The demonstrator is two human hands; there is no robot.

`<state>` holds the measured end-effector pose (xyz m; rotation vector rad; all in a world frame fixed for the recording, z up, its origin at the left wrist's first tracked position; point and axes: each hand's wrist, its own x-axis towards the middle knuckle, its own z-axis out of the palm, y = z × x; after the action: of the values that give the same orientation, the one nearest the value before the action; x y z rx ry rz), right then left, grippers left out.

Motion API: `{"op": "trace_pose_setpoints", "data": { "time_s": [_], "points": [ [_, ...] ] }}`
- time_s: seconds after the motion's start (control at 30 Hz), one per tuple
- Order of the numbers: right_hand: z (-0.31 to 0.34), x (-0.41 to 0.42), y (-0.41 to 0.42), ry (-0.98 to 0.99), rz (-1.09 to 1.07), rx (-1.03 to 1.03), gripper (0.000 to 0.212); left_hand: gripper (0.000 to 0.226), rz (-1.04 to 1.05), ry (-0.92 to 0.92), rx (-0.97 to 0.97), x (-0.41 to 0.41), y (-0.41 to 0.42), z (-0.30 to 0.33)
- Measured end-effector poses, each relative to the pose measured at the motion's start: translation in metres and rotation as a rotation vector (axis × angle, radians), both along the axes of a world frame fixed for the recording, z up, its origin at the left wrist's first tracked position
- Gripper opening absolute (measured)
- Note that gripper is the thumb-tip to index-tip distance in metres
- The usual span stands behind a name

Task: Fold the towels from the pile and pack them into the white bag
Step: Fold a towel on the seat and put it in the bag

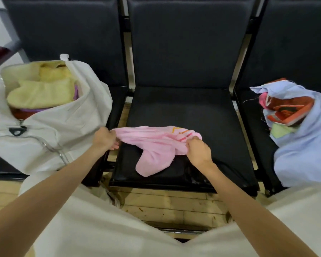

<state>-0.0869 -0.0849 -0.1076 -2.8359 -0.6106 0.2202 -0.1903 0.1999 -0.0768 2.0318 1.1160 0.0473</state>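
Now left hand [104, 138] and right hand [198, 150] pinch the rumpled pink towel [152, 145].

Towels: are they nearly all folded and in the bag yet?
Partly. Done: the white bag on the left seat already holds folded yellow towels. In hand: the left hand and right hand each grip an end of the pink towel over the middle seat, still crumpled. Left: the pile on the right seat holds orange and other towels in blue cloth.
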Motion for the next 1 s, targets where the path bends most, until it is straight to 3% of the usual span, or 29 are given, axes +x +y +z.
{"op": "trace_pose_setpoints", "data": {
  "time_s": [0.13, 0.27, 0.37, 0.53, 0.77, 0.87, 1.0],
  "points": [
    [0.007, 0.011, -0.030, -0.104, 0.002, -0.030, 0.021, 0.013, -0.318, 0.227, 0.396, -0.002, 0.007, -0.001],
    [0.018, 0.016, -0.041, -0.169, -0.019, 0.038, 0.020, 0.014, -0.469, 0.146, 0.518, 0.011, -0.007, -0.003],
    [0.037, 0.022, -0.046, -0.180, -0.070, 0.144, 0.020, 0.016, -0.287, -0.055, 0.437, 0.024, -0.009, 0.014],
    [0.080, 0.035, -0.055, -0.260, 0.066, 0.273, 0.014, 0.016, 0.050, -0.445, 0.331, 0.047, -0.012, 0.079],
    [0.145, 0.048, -0.057, -0.434, 0.119, 0.401, 0.017, 0.010, 0.168, -0.901, 0.332, 0.071, -0.014, 0.189],
    [0.165, 0.050, -0.057, -0.462, 0.182, 0.369, 0.019, 0.014, 0.065, -0.766, 0.424, 0.072, -0.003, 0.209],
    [0.178, 0.057, -0.064, -0.398, 0.211, 0.184, 0.020, 0.010, -0.259, -0.376, 0.498, 0.055, 0.019, 0.218]
  ]
}}
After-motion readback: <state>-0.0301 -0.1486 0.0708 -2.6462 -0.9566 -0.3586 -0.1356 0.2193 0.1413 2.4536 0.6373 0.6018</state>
